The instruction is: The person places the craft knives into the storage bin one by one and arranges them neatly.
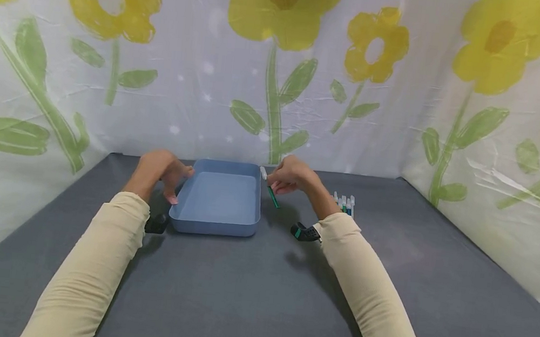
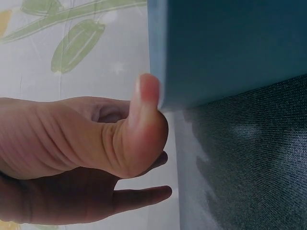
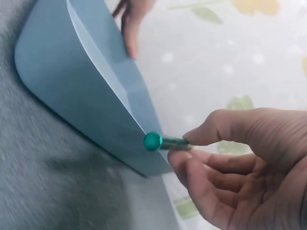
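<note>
Pinching a tilted green-and-white pen-like stick (image 1: 274,197) between thumb and fingers of the right hand (image 1: 290,175), just outside the blue tray's (image 1: 212,228) right rim; touching the tray's left side with the left hand (image 1: 164,172), with fingers apart and loosely extended; with similar sticks (image 1: 343,203) clustered farther right.

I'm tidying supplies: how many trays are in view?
1: the blue tray, on the dark table, between the left hand and the right hand. No other tray shows.
</note>
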{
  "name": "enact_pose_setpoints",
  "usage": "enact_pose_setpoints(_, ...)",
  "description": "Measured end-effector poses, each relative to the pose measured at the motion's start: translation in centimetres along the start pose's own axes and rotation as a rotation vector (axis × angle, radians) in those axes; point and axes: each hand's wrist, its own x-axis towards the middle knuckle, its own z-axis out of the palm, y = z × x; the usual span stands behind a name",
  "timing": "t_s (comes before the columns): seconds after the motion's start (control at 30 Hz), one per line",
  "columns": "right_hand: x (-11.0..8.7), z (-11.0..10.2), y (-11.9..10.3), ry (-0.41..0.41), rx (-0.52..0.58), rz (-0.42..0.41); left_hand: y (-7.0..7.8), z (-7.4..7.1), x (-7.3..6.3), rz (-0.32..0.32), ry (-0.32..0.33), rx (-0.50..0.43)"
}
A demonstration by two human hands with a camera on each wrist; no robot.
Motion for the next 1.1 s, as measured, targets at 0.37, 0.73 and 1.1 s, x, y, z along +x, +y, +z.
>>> enact_pose_setpoints(0.37,0.1,2.7,-1.9,-0.039,0.02,-0.052,0.2,-0.2,0.3,0.019,-0.02,0.046)
enact_pose_setpoints(0.73,1.2,7.4,-5.3,-0.132,0.068,-0.065,0.3,-0.3,0.5,0.018,-0.035,0.069)
enact_pose_setpoints(1.1,2.0,11.5,-7.7,-0.143,0.18,-0.014,0.4,-0.3,0.1,-0.021,-0.029,0.066)
